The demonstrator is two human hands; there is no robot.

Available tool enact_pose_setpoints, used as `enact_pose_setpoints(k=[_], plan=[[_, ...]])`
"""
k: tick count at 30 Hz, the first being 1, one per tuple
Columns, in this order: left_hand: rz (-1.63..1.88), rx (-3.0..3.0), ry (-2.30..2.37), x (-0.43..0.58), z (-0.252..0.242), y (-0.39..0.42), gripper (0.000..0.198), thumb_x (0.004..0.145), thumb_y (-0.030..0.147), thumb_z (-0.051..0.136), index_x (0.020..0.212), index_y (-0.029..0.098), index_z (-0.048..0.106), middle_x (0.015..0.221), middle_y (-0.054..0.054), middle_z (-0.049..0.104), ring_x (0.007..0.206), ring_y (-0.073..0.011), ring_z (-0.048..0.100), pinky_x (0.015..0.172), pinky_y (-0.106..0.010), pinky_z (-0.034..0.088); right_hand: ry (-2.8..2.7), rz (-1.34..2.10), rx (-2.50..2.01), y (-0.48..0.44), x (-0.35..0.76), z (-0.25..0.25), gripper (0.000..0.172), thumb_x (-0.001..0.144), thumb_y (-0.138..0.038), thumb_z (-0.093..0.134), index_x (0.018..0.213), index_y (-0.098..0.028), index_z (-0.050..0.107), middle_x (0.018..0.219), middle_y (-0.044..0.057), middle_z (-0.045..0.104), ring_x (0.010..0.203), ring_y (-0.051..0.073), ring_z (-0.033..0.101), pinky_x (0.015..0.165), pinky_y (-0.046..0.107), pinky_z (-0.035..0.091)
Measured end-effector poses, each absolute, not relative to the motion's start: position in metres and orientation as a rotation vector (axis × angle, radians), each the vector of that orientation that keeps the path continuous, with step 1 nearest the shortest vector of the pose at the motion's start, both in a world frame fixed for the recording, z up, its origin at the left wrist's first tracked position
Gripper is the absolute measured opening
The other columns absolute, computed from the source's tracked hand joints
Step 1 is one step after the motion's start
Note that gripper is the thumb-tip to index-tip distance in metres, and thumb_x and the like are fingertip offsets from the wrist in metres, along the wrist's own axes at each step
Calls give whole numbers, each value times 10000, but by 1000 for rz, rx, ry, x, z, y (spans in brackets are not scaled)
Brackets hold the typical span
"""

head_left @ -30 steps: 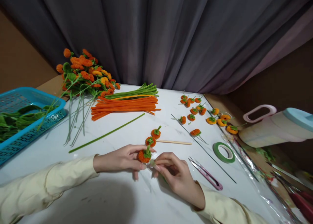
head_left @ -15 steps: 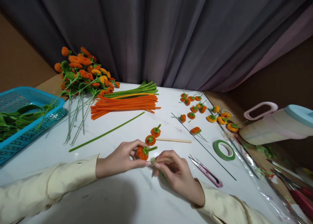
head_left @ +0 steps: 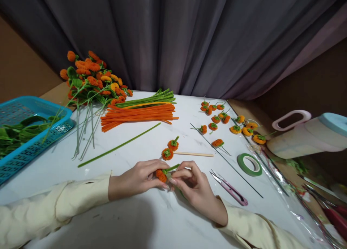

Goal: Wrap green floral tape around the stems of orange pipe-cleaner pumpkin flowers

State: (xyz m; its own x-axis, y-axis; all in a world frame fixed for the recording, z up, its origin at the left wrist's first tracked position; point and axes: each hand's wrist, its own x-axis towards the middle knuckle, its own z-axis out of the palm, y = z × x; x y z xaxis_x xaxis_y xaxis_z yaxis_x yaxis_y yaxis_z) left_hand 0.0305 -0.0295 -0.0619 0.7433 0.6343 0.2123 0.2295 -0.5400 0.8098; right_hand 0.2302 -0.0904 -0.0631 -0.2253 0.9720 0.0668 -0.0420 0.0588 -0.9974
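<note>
My left hand (head_left: 141,176) pinches a small orange pipe-cleaner flower (head_left: 161,175) on its side, its short green stem pointing right and up. Close against that stem, my right hand (head_left: 191,187) has thumb and fingers closed on a pale green strip of floral tape (head_left: 169,175). Something green shows partly beneath the right palm; most of it is hidden. Just beyond my hands lie two more orange flowers (head_left: 167,154) beside a thin wooden stick (head_left: 193,154). Pink-handled thread snips (head_left: 230,189) rest to the right of my right hand.
A roll of green tape (head_left: 249,164) and a dark wire (head_left: 227,161) lie right, with several flower heads (head_left: 216,119) behind. Orange pipe cleaners (head_left: 139,113), a flower bunch (head_left: 92,73) and a blue basket (head_left: 35,140) stand left. A pitcher (head_left: 306,136) is far right.
The flower in my left hand has moved slightly right and down, and its stem now meets the tape at my right fingers. The view has shifted a little.
</note>
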Motion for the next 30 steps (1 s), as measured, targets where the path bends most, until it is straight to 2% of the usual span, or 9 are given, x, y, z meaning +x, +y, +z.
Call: enact_pose_setpoints(k=[2,4,7,11,15,24,28,30], plan=[[697,2180,572,31,-66,-30,342,871,322,618,1163,150,575,1107,-112,661,1040,-210,615,918,-297,497,-1341,1365,-1008,-90,229,-63,186,889,-256,604,956,-237,432,767,-22,666,661,122,647,643,248,504],[733,2239,555,30,-68,-30,367,893,286,590,1227,145,538,1163,-130,643,1100,-219,596,964,-326,486,-1297,1385,-984,-90,228,-63,203,894,-258,600,958,-244,408,783,-29,659,658,119,648,645,257,503],[750,2287,542,29,-67,-31,335,913,229,552,1235,142,524,1163,-130,644,1094,-211,601,967,-329,492,-1250,1403,-950,-90,227,-61,225,901,-255,591,958,-253,374,800,-37,649,642,114,646,646,270,503],[736,2270,523,29,-59,-33,259,921,132,481,1175,147,528,1076,-99,668,983,-165,638,873,-258,530,-1199,1411,-929,-88,226,-59,300,885,-255,614,1050,-268,364,788,-47,625,615,104,630,617,257,494],[779,2307,423,30,-58,-33,270,913,73,450,1163,158,511,1094,-86,660,1020,-141,623,919,-238,503,-1206,1423,-941,-86,227,-58,361,872,-269,630,1130,-266,376,747,-54,591,611,96,612,600,237,472],[921,2448,332,30,-63,-31,210,936,102,443,1132,142,507,1068,-116,668,993,-148,640,892,-235,528,-1348,1370,-949,-85,231,-61,217,900,-272,587,1067,-235,455,730,-28,588,635,102,591,617,237,454],[920,2473,288,29,-64,-30,216,945,109,428,1146,152,494,1084,-124,660,1005,-154,637,869,-241,541,-1380,1346,-969,-84,232,-58,178,884,-269,601,1020,-216,499,781,-4,596,658,109,592,613,236,457],[909,2474,308,29,-65,-30,229,944,106,424,1161,152,481,1075,-125,662,997,-157,640,863,-249,544,-1413,1340,-1003,-83,233,-56,134,889,-276,591,976,-203,519,730,-8,590,642,113,583,593,231,447]])
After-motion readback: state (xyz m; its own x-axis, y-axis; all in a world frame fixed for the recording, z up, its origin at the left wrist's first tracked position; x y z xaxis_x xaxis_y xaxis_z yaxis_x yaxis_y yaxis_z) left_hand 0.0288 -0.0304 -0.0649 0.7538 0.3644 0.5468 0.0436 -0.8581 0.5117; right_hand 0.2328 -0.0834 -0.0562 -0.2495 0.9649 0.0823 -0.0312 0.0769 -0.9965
